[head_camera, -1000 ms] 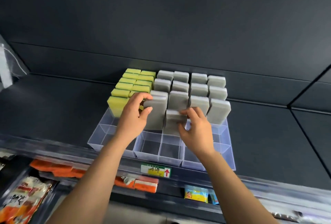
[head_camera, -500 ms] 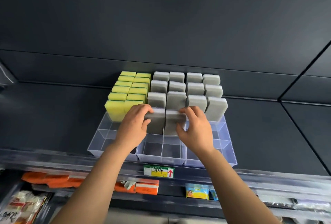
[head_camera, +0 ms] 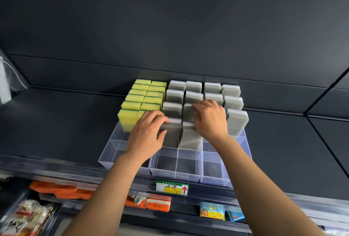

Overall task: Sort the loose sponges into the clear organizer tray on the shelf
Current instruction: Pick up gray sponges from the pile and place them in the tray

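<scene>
A clear organizer tray (head_camera: 175, 167) sits on the dark shelf, its back rows filled with upright yellow-green sponges (head_camera: 130, 118) on the left and grey sponges (head_camera: 236, 120) on the right. My left hand (head_camera: 149, 135) grips the top of the front left grey sponge (head_camera: 171, 133), thumb on its front face. Beside it stands the front right grey sponge (head_camera: 189, 138). My right hand (head_camera: 210, 120) lies over that sponge's top, with its fingers curled onto the grey sponge behind (head_camera: 188, 112).
The tray's front compartments (head_camera: 188, 164) hold nothing. A price label (head_camera: 172, 187) with a red arrow sits on the shelf's clear front rail. On the shelf below lie orange packs (head_camera: 62, 188) and small snack packets (head_camera: 212, 212).
Both front grey sponges have settled lower in their compartments. My right hand has slid back from the front sponge's top onto the sponge behind it. My left hand kept its grip.
</scene>
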A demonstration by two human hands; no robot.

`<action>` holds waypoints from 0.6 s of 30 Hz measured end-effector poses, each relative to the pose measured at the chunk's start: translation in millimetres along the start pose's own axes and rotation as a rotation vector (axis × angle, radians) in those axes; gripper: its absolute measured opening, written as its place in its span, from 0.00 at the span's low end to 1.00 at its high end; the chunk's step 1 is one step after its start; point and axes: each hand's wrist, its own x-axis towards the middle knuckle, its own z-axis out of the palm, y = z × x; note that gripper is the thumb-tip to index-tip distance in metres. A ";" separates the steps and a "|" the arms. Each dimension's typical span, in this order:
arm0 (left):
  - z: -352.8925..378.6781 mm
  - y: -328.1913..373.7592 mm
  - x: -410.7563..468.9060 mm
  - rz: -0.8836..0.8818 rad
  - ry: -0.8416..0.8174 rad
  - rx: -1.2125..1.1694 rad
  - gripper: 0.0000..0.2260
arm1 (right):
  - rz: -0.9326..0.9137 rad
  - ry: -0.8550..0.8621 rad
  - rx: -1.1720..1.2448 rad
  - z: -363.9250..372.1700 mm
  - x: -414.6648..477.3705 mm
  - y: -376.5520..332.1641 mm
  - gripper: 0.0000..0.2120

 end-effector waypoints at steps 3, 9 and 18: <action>-0.1 0.8 0.1 -0.007 0.001 -0.009 0.13 | 0.011 0.014 0.008 -1.8 2.8 -1.2 0.13; -0.8 0.9 -1.2 -0.028 -0.005 -0.029 0.12 | 0.028 -0.098 0.036 -6.6 14.8 0.4 0.10; 0.0 1.5 -0.7 -0.061 -0.002 -0.088 0.10 | 0.062 -0.003 0.190 0.7 12.6 1.3 0.07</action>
